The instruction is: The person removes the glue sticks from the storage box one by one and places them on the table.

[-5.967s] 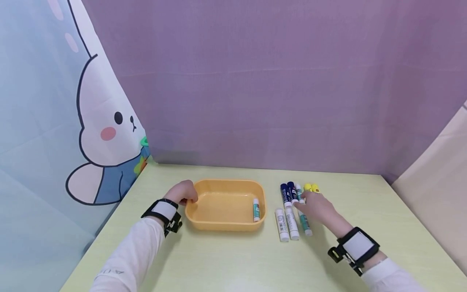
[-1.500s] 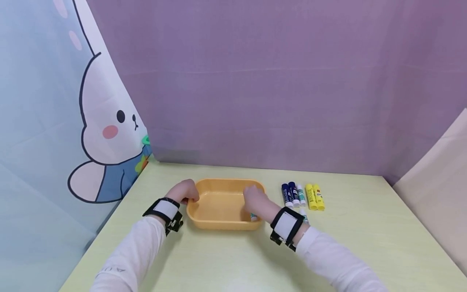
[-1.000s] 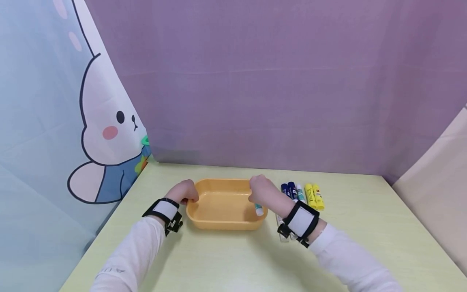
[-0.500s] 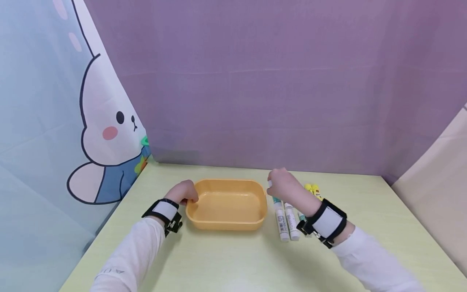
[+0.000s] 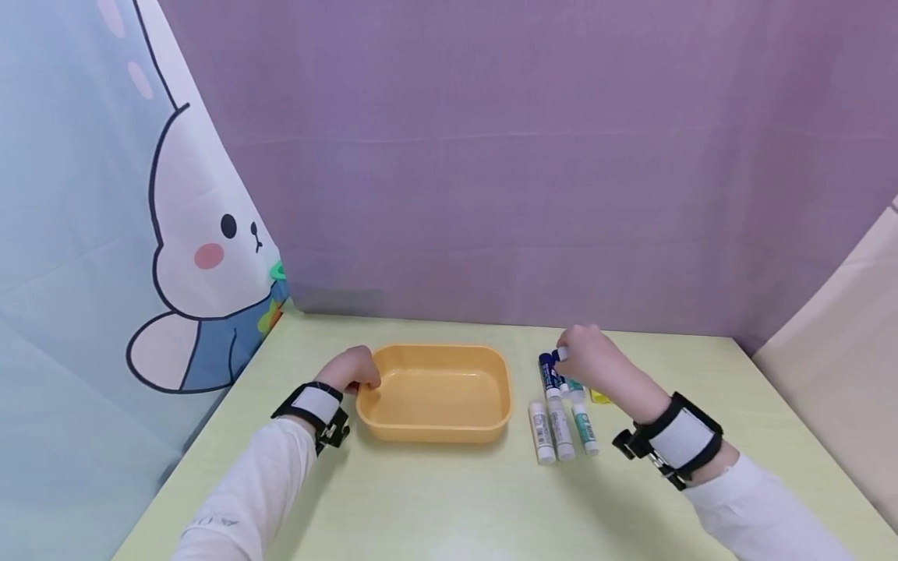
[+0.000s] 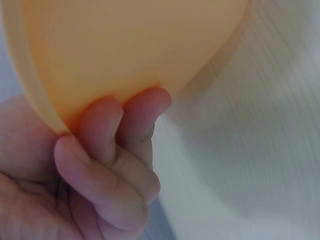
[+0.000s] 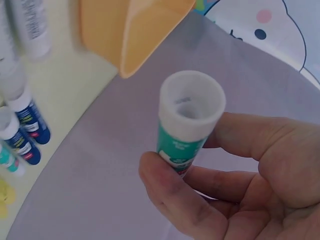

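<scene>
My left hand (image 5: 353,368) grips the left rim of a yellow-orange plastic tray (image 5: 435,433). In the left wrist view its curled fingers (image 6: 112,195) press against the tray wall (image 6: 135,50). My right hand (image 5: 598,365) is raised above the far part of a group of glue sticks. Between thumb and fingers it pinches a teal-and-white glue stick (image 7: 182,142), whose hollow white end faces the right wrist camera. Below lie dark blue glue sticks (image 5: 547,375), white ones (image 5: 542,432) and a teal one (image 5: 585,428). Yellow glue sticks (image 5: 599,396) are mostly hidden behind the hand.
The glue sticks lie close together to the right of the tray on a pale green-yellow table (image 5: 435,499). A purple cloth (image 5: 505,171) hangs along the table's back edge, and a cartoon-printed cloth (image 5: 203,273) hangs at the left.
The teal glue stick that lay in the tray has been taken out by my right hand and carried right, over the other glue sticks. My left hand stays on the tray rim.
</scene>
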